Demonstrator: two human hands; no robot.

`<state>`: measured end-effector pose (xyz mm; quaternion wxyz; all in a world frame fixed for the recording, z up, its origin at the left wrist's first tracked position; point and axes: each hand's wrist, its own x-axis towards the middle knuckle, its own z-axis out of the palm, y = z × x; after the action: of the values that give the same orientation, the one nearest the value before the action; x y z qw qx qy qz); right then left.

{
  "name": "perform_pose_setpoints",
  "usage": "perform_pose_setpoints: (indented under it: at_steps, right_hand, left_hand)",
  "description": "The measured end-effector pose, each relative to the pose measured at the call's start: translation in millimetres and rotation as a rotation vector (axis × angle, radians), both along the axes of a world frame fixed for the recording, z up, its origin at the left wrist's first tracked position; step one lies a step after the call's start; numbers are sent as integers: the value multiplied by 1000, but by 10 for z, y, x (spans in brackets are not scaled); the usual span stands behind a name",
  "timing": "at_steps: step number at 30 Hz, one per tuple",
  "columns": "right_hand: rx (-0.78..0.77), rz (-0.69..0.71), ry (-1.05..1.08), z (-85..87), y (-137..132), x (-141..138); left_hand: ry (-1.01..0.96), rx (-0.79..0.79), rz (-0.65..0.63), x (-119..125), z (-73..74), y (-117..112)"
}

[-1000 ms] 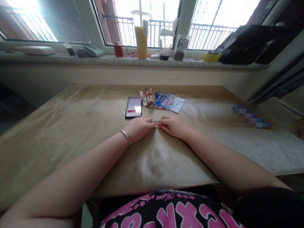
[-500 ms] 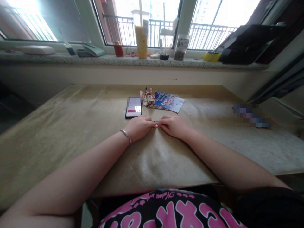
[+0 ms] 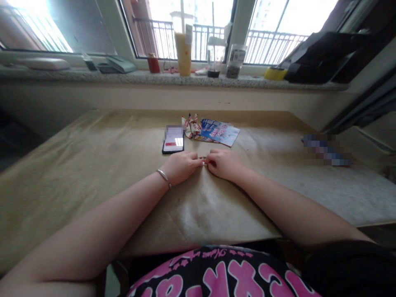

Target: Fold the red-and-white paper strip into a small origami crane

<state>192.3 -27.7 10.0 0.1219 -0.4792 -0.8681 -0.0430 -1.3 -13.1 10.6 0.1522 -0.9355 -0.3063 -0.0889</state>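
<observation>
Bright window [image 3: 240, 29] at 12 o'clock on my head feed, railing [image 3: 262, 42] visible outside, speckled stone sill [image 3: 185, 81] under it. Sill load, running 11 to 1: red container [image 3: 153, 64], tall cup [image 3: 183, 55] with yellow contents and a straw, clear cup [image 3: 215, 57] with a dark base, clear jar [image 3: 233, 66] with dark contents, yellow item [image 3: 275, 74], then a black bag-like bulk [image 3: 314, 62]. Table [image 3: 93, 185] below wears a tan, slightly rumpled cover.

Work point is mid-table. I have both hands on one small red-and-white piece [image 3: 203, 161], flat on the cover or very close to it; can't tell which. Left hand [image 3: 182, 166] pinches its 9 o'clock end, fingertips clamped on it. Right hand [image 3: 225, 164] pinches the 3 o'clock end the same way, fingers curled. Hands sit just beside each other, only a short stretch of the piece showing between. Most of it is covered, so I can't read its full shape. Silver bracelet [image 3: 162, 175] on the left wrist.

Around the piece: phone [image 3: 175, 142] at 10 o'clock, screen up and lit, top part pixelated, near the left hand. Crumpled printed paper [image 3: 192, 127] at 11, just beside the phone. Fanned blue printed sheets [image 3: 220, 133] at 1, beside the crumple. Pixelated bluish item [image 3: 326, 151] at 3, well apart, contents unreadable. Black shirt [image 3: 216, 276] with pink lettering fills 6 o'clock.
</observation>
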Motion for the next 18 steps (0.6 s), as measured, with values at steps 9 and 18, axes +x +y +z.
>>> perform_pose_setpoints:
  at_steps: [9,18]
  right_hand:
    - [-36,-30,15,17,-1,-13]
    - [-18,62,-117,58,-43,39]
  left_hand:
    - [141,47,-83,-26,61,-42]
    - [147,11,-63,22,62,-52]
